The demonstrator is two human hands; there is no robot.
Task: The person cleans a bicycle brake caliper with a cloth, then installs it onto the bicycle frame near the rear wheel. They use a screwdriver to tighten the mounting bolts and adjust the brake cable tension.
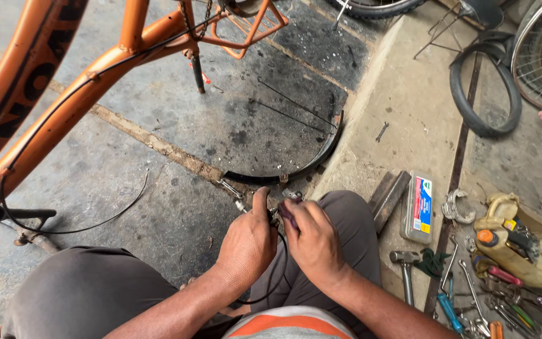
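My left hand (249,242) and my right hand (312,242) meet over my knees, both closed on a small metal bicycle brake part (277,212) with a black cable (278,257) hanging down from it. My left thumb points up beside the part. My right fingers pinch a thin dark tool or piece at the part; its exact shape is hidden by the fingers. Just beyond my hands a curved black mudguard (296,171) with thin wire stays lies on the concrete floor.
An orange bicycle frame (64,107) rises at the left, with a black cable looping below it. To the right lie a hammer (404,267), a clear plastic box (418,207), a yellow jug (522,245), several hand tools (484,301), a spanner (381,132) and a loose tyre (484,88).
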